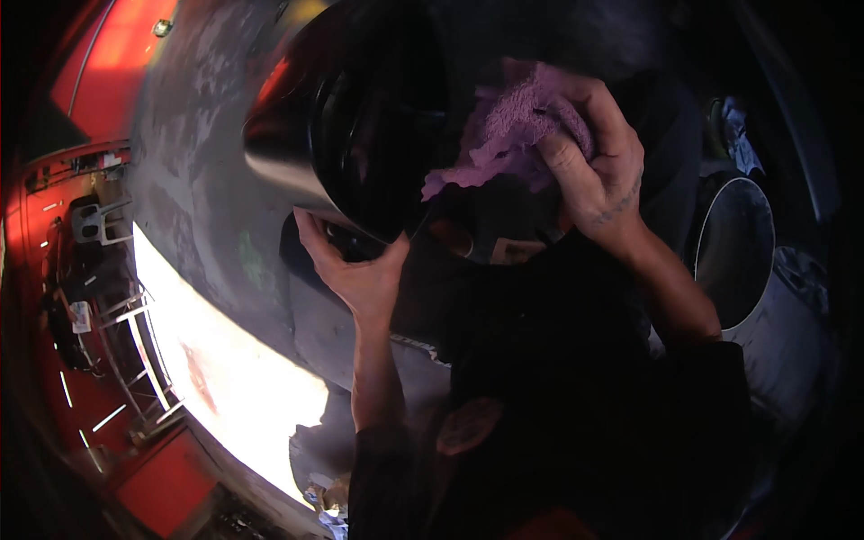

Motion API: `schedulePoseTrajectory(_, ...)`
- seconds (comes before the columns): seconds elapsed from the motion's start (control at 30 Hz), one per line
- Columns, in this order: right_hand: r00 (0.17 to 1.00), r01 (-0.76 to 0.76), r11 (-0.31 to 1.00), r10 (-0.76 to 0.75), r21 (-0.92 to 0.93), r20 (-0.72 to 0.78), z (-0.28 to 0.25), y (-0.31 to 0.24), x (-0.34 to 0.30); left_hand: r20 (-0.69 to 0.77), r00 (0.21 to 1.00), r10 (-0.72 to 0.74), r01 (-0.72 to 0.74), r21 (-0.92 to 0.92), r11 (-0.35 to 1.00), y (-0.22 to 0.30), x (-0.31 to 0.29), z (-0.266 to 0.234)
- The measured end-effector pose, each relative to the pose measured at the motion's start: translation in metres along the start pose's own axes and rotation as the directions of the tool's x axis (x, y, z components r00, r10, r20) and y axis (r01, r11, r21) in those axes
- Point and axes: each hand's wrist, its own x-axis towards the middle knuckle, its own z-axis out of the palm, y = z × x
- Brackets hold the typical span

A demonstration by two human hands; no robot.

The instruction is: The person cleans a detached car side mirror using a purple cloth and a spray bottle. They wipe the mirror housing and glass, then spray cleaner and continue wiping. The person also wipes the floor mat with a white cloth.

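My left hand (355,270) grips the lower edge of a glossy black rounded shell (279,148) with a deep hollow side; its exact kind I cannot make out. The thumb and fingers are spread around that edge, holding the shell tilted before me. To the right of it, my right hand (598,162) is closed on a crumpled purple cloth (508,126), pinched between thumb and fingers. The cloth's loose corner hangs toward the hollow side of the shell. Whether cloth and shell touch is hard to tell in the dark.
A round-rimmed grey container (736,256) stands at the right, with a crumpled light cloth (740,139) beyond it. Sunlight falls on the grey floor (193,135) at left. Farther left are a white plastic chair (90,222), a metal frame (144,351) and red walls (117,54).
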Motion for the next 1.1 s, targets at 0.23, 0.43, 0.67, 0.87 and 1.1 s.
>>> schedulePoseTrajectory(0.23,0.684,0.673,0.595,-0.276,-0.439,0.675,0.038,0.019,-0.015,0.025,0.994,0.104,-0.105,0.08,0.991,0.005,-0.003,-0.001)
schedulePoseTrajectory(0.43,0.665,0.678,0.625,-0.297,-0.387,0.685,0.063,0.012,-0.026,0.019,0.998,0.055,-0.055,0.011,0.998,0.004,-0.004,-0.005)
schedulePoseTrajectory(0.67,0.656,0.598,0.772,-0.319,-0.213,0.684,0.06,0.022,-0.012,0.022,1.0,0.001,-0.001,-0.024,1.0,0.012,-0.005,-0.01)
schedulePoseTrajectory(0.87,0.709,0.487,0.85,-0.251,-0.2,0.659,0.069,0.006,-0.019,0.056,0.997,-0.049,0.056,-0.114,0.992,-0.001,-0.01,-0.011)
schedulePoseTrajectory(1.1,0.678,0.353,0.932,-0.313,0.079,0.665,0.067,0.025,-0.023,0.071,0.994,-0.078,0.085,-0.095,0.992,-0.006,-0.006,-0.019)
